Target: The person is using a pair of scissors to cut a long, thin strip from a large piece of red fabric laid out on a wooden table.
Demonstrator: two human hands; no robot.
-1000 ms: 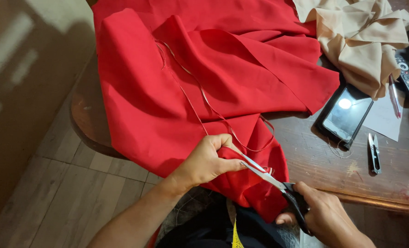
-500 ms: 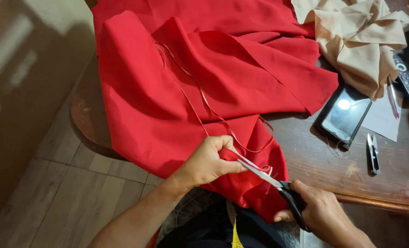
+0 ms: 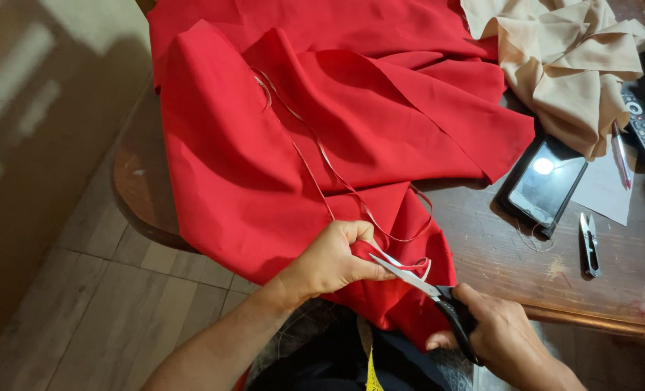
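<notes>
Fingers (image 3: 351, 242) of our left hand (image 3: 333, 261) pinch the red fabric (image 3: 264, 166) at the tabletop (image 3: 496, 253) edge; our right hand (image 3: 507, 340) grips scissors (image 3: 427, 289), mid-cut. Next, we judge, blades must advance along the edge.

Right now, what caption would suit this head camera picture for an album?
Left hand grips red cloth while right hand cuts it with scissors at a wooden table.

1. Red fabric (image 3: 300, 145): cut off at top edge; lower end hidden below counter (image 3: 525, 275).
2. Scissors (image 3: 427, 293): handles hidden inside right hand (image 3: 503, 340).
3. Remote control (image 3: 644, 130): cut by right edge.
</notes>
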